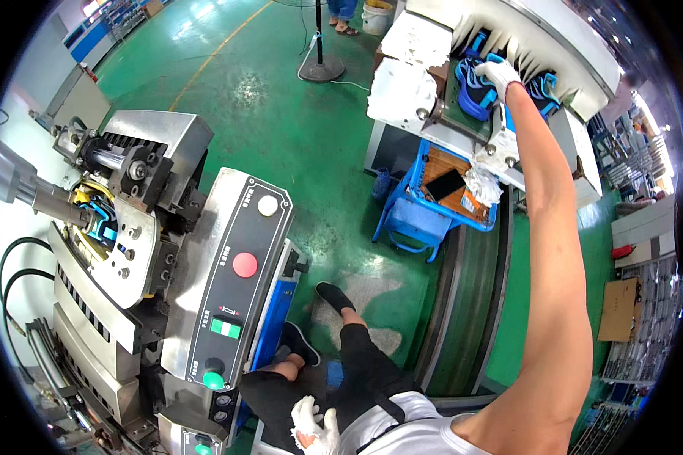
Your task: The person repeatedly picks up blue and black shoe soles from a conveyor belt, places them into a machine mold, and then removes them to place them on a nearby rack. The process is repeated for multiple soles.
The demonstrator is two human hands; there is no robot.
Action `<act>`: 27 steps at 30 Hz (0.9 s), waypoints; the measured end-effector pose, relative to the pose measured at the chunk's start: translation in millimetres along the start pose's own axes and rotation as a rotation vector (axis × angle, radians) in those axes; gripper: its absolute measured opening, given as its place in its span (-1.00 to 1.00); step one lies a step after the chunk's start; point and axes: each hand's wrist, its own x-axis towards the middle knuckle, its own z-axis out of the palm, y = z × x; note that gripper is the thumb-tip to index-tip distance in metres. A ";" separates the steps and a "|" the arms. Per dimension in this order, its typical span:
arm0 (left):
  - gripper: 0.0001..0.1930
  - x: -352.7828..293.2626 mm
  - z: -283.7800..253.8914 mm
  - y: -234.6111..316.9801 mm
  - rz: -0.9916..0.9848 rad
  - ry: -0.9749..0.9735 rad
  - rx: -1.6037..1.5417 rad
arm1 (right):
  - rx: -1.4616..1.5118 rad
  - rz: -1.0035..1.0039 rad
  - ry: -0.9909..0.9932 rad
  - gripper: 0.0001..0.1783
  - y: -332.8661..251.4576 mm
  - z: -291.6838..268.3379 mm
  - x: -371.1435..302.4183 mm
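My right arm is stretched out to the far right, its hand [499,76] in a white glove. The fingers are closed at the top edge of a blue-and-black shoe upper [474,95] lying at a machine's fringed opening. Another blue-and-black shoe upper [542,92] lies just right of that hand, and a further blue piece [476,44] shows behind. My left hand [315,428], also in a white glove, is held low before my lap, holding nothing, with its fingers loosely bent and apart.
On the left stands a metal machine with a button panel [239,265] and a blue-and-black piece [102,226] in its clamp. A blue cart [421,216] carries a black phone-like slab [445,184] and a crumpled white bag. A stand's base [322,70] and a bucket [376,17] are farther off.
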 end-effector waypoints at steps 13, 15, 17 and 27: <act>-0.60 -80.8 -43.6 -55.3 -0.285 0.378 -0.191 | 0.478 -0.151 -0.557 -0.37 140.1 170.8 -436.3; -0.62 -124.9 -48.0 -82.6 -0.444 0.477 -0.217 | 0.476 -0.004 -0.845 -0.40 138.3 205.5 -507.8; -0.63 -188.2 -31.1 -128.0 -0.604 0.653 -0.233 | 0.422 -0.049 -1.144 -0.43 118.3 224.1 -563.9; -0.40 -583.0 232.3 -131.5 -2.216 0.931 0.051 | -0.289 -0.910 -1.557 -0.46 17.9 295.9 -649.6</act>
